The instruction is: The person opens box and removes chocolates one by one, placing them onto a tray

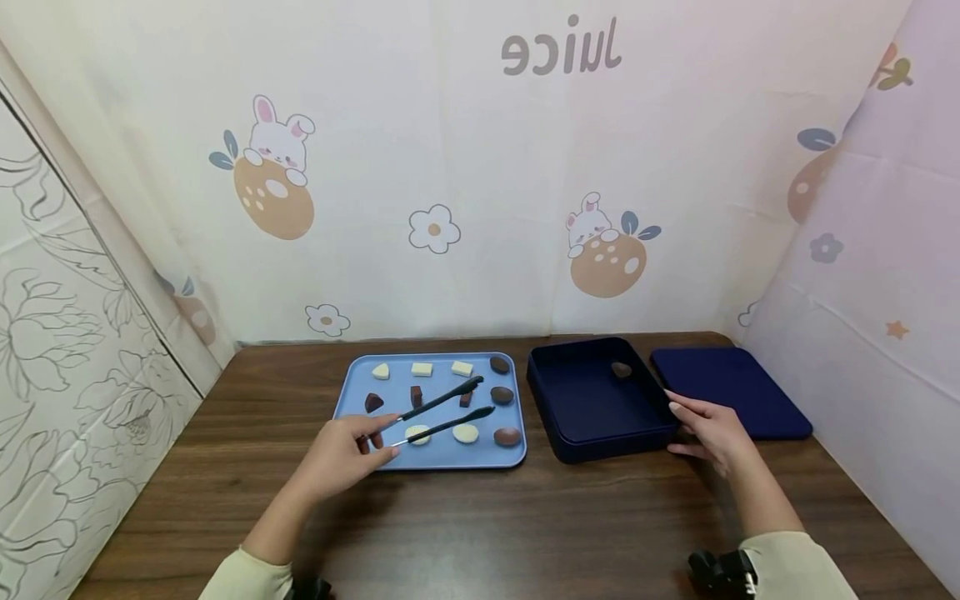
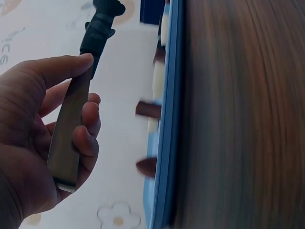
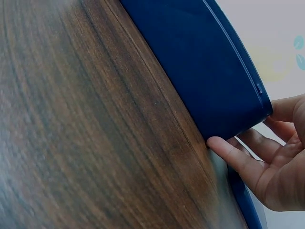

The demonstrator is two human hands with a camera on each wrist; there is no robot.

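My left hand (image 1: 341,452) holds a pair of tongs (image 2: 71,124) with metal arms and black tips. The tongs' arms are spread over a light blue tray (image 1: 442,461), nothing pinched between the tips. On that tray sit white chocolates (image 1: 465,433), dark brown chocolates (image 1: 501,396) and small brown bars (image 1: 416,396) in rows; the black tips cover parts of some. To the right, a navy box (image 1: 585,417) stands uncovered with one dark chocolate (image 1: 621,370) inside. My right hand (image 1: 712,433) touches the box's right side near its front corner, fingers extended from rim to base.
A flat navy lid (image 1: 731,392) lies on the wooden table (image 1: 487,533) right of the box. Behind the table hangs a printed curtain (image 1: 480,167), and a patterned panel (image 1: 75,375) stands along the left.
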